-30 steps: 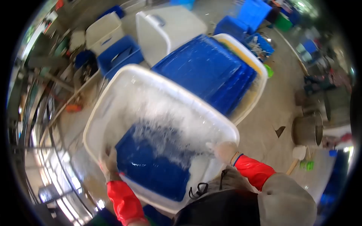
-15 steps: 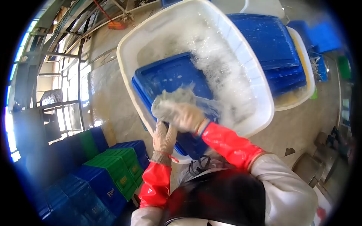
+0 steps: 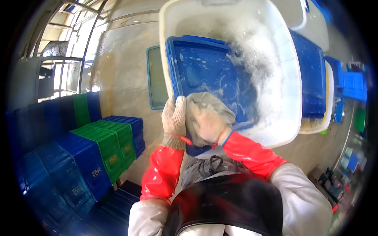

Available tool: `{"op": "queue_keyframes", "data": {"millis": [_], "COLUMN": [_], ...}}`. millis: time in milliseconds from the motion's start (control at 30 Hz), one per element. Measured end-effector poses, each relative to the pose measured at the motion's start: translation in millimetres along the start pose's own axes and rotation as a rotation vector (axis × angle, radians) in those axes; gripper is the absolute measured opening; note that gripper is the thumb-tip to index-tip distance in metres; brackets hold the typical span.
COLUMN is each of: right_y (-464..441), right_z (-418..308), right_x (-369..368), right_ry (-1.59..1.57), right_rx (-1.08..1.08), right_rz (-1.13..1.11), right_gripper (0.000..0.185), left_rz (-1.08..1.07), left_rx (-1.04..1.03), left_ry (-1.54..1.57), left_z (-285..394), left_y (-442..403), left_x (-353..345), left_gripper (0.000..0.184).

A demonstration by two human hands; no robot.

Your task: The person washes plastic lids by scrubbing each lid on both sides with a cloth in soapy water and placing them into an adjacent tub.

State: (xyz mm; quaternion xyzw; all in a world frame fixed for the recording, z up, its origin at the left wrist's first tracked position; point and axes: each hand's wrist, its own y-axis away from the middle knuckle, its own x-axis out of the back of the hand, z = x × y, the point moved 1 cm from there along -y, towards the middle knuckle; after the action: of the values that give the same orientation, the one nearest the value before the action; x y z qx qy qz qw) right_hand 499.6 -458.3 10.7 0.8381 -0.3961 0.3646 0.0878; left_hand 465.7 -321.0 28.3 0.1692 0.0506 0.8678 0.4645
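A blue plastic lid (image 3: pixel 204 67) leans in a white tub (image 3: pixel 292 78) of foamy water, its surface wet and streaked with suds. My left hand (image 3: pixel 174 117), in a pale knit glove, grips the lid's near left edge. Beside it my right hand (image 3: pixel 208 125), also gloved, is closed on a grey cloth (image 3: pixel 212 101) and presses it against the lid's near end. The cloth bunches around the fingers and hides part of them. Another blue edge shows behind the lid's far end.
Blue lids (image 3: pixel 309 74) lie stacked in a second tub (image 3: pixel 328 98) at the right. Green crates (image 3: pixel 104 139) and blue crates (image 3: pixel 84 157) stand in a row at lower left. A blue-rimmed tray (image 3: pixel 149 78) is on the floor beside the white tub.
The view has shifted, so the tub sits farther right. My right hand and the cloth have come closer to the lid's near end. My left hand stays on the lid's edge.
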Motion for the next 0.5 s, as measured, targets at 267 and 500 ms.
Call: {"op": "queue_keyframes", "data": {"millis": [267,500], "right_y": [-195,-80], "right_z": [16,130], "right_x": [-35,15], "right_ry": [-0.023,0.003], "right_rx": [0.260,-0.398], "right_rz": [-0.185,-0.279], "right_gripper": [0.044,0.060], "left_rz": [0.047,0.333], "left_rx": [0.150,0.177], "left_ry": [0.355,0.269], "left_z": [53,103], "left_y": [85,164], "left_x": [87,114], "left_gripper": [0.062,0.073]}}
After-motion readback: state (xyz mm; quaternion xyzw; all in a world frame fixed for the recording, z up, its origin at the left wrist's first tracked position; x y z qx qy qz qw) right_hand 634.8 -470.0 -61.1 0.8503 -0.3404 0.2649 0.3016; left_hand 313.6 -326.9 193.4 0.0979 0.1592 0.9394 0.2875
